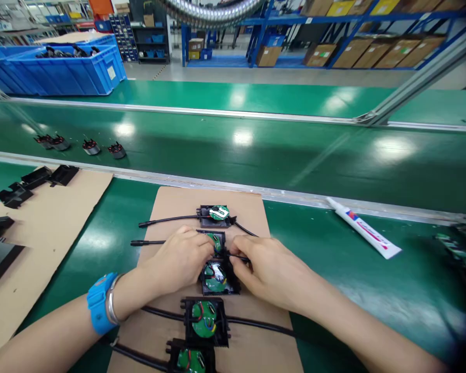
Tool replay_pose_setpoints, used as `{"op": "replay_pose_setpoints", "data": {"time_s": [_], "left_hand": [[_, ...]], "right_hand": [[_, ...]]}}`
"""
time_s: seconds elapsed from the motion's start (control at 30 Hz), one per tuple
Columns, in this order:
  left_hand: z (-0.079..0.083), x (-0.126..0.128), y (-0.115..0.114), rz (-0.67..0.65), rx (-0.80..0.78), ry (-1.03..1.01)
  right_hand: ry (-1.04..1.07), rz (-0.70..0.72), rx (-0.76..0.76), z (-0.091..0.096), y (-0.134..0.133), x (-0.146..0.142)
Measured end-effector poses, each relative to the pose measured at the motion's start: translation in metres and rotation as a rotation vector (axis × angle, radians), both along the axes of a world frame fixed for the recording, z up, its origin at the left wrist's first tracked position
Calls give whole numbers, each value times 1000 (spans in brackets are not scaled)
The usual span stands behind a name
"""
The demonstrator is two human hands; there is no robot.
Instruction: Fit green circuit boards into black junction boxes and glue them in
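Several black plastic housings with round green circuit boards and black cables lie in a column on a cardboard sheet (252,207). My left hand (180,261) has its fingers closed at the left side of the second housing (219,237) from the far end, partly covering its board. To the right, my right hand (272,267) pinches the black cable (241,257) beside that housing. Just below my fingers sits another housing (233,285). The far housing (205,223) has white material on its board, and a nearer housing (221,334) shows coloured wires.
A white glue-like tube (365,228) lies to the right. Black plastic parts (64,175) rest on cardboard at left. Several small round motor-like parts (117,150) stand on the green strip behind. Blue bins (70,72) are far left; blurred circuit boards (458,248) are at the right edge.
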State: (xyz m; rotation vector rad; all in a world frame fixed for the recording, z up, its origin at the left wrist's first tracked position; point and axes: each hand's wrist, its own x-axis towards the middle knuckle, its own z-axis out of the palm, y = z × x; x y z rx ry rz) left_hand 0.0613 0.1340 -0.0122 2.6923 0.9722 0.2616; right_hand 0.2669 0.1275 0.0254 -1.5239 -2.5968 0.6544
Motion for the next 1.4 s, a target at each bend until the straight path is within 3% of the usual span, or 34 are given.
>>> {"op": "replay_pose_setpoints", "data": {"time_s": [0.2,0.27,0.4,0.47,0.6,0.73,1.0,1.2,1.4], "left_hand": [[1,2,0,24,-37,17],[2,3,0,29,-28,33],[3,4,0,27,2,48],[4,5,-1,28,8,50],[4,5,-2,62,-20,31],[1,5,-3,29,-8,1],[7,5,-3,13,-16,100],[1,1,-4,34,-17,61],[13,7,-8,15,5,105]], "right_hand": [[163,-39,-417,-5,11,7],[238,-4,-317,-12,11,10],[295,165,144,-30,7,12],[260,170,251,-38,7,14],[166,151,223,-44,10,17],[77,222,232,-42,13,11],[-158,249,278,-36,9,2],[33,115,302,-41,4,10],[164,108,255,-44,5,10]]}}
